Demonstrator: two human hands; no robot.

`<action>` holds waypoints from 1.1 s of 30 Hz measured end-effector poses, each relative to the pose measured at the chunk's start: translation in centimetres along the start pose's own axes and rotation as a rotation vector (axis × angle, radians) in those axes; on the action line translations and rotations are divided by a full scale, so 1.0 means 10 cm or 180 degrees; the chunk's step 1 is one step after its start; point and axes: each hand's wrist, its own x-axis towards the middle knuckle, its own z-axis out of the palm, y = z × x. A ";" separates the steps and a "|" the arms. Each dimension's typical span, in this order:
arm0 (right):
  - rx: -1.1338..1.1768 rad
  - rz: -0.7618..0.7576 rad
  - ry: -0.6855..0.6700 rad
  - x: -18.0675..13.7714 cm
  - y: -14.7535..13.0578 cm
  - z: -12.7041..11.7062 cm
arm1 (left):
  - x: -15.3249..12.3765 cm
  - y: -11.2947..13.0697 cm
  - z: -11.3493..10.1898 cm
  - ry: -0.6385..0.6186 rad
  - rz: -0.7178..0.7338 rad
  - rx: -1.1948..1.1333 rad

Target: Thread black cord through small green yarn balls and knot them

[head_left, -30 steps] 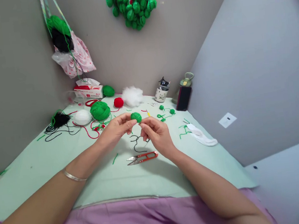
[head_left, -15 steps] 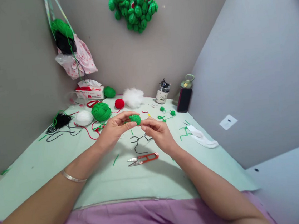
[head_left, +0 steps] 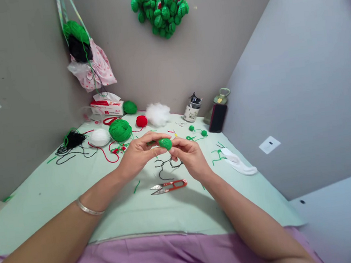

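Note:
A small green crocheted ball (head_left: 165, 144) is held up over the table between my two hands. My left hand (head_left: 140, 152) grips it from the left, thumb below and fingers above. From the right, my right hand (head_left: 190, 155) pinches the ball's edge with thumb and forefinger. Whether a needle or hook is in the right fingers cannot be made out. Beneath the hands lie loose black yarn strands (head_left: 164, 173) and orange-handled thread snips (head_left: 169, 186), blades pointing left.
Green yarn (head_left: 120, 130), white yarn (head_left: 99, 137), red yarn (head_left: 141, 121) and black yarn (head_left: 74, 139) lie at the back left. White stuffing (head_left: 158, 114), a jar (head_left: 192, 109) and a leaning phone (head_left: 218, 118) stand along the back. A white cloth piece (head_left: 239, 162) lies right.
The green ball has turned and shifted slightly right and down in my fingers. My right fingers have come closer against it. The whole view has shifted a little.

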 end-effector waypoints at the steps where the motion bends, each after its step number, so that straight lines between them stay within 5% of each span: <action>1: -0.0026 -0.0024 -0.0025 0.00 -0.01 -0.01 | 0.00 0.01 0.00 -0.0010 -0.0019 0.0013; 10: -0.0130 -0.0039 0.0151 0.00 0.05 -0.02 | 0.01 0.08 -0.06 0.0125 -0.0163 0.0361; 18: 0.0640 0.0481 -0.0053 0.03 0.11 -0.02 | -0.01 0.05 -0.02 0.0130 -0.0240 0.0163; 27: 0.0887 0.0688 0.0194 0.03 0.10 0.03 | -0.04 0.09 0.06 0.0046 0.0186 0.0319; 33: 0.0598 0.0633 -0.0186 0.04 0.07 -0.05 | -0.06 0.09 0.06 0.0110 0.0080 0.0298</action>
